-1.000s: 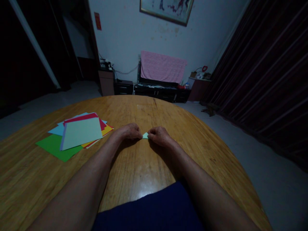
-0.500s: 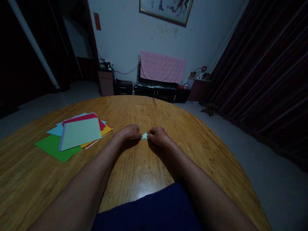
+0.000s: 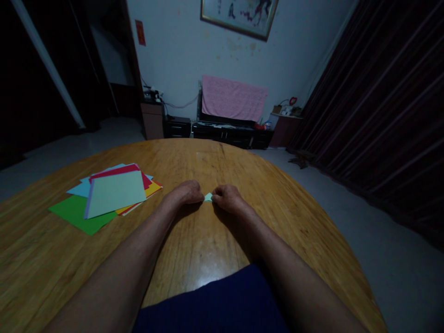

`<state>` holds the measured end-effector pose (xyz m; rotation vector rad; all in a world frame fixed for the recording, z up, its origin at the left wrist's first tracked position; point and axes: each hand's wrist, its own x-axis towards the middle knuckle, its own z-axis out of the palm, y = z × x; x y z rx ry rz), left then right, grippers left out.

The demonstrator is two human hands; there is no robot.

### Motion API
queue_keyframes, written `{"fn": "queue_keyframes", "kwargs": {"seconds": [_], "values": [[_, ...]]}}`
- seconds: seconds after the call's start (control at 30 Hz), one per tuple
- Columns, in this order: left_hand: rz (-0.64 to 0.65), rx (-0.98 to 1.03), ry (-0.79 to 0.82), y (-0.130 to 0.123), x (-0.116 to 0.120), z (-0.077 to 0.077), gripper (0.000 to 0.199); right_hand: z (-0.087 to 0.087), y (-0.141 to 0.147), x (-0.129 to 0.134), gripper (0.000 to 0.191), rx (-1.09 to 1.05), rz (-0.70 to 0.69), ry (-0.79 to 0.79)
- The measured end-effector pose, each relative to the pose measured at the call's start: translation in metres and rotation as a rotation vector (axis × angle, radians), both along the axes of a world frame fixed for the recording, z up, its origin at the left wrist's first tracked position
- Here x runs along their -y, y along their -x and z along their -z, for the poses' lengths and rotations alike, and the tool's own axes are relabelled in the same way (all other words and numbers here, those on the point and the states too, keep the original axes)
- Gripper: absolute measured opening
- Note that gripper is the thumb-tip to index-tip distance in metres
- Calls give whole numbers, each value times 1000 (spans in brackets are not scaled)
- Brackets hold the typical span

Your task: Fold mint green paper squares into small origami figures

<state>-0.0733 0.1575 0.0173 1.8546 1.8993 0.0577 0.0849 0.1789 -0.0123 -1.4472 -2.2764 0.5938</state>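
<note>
A small folded piece of pale green paper (image 3: 208, 197) shows between my two hands, just above the middle of the wooden table (image 3: 194, 259). My left hand (image 3: 189, 191) pinches its left end with the fingers curled in. At the right end, my right hand (image 3: 227, 197) grips the paper between thumb and fingers. Most of the paper is hidden by the fingers, so its full shape cannot be made out.
To the left lies a loose pile of coloured paper sheets, a pale green sheet (image 3: 116, 194) on top and a green sheet (image 3: 83, 212) at the bottom. Beyond the round table, a pink cloth (image 3: 234, 97) hangs over a screen on a low black cabinet (image 3: 222, 132).
Both hands keep hold of the folded paper in nearly the same place. Slightly more of a pointed paper shape shows between the fingers. The view has shifted a little.
</note>
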Motion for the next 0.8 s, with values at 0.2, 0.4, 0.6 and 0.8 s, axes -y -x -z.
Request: {"fn": "queue_keyframes", "kwargs": {"seconds": [0.2,0.4,0.6,0.8], "values": [[81,-4,-186,1,1,7,23,3,-1,-1,14,-26,6,-19],[148,123,-227,3,3,12,27,7,-3,-3,9,-80,3,-6],[121,157,-189,2,4,10,27,10,-7,-7,14,-143,-46,28],[99,208,-210,1,3,14,23,9,-10,-7,18,-172,-83,96]]}}
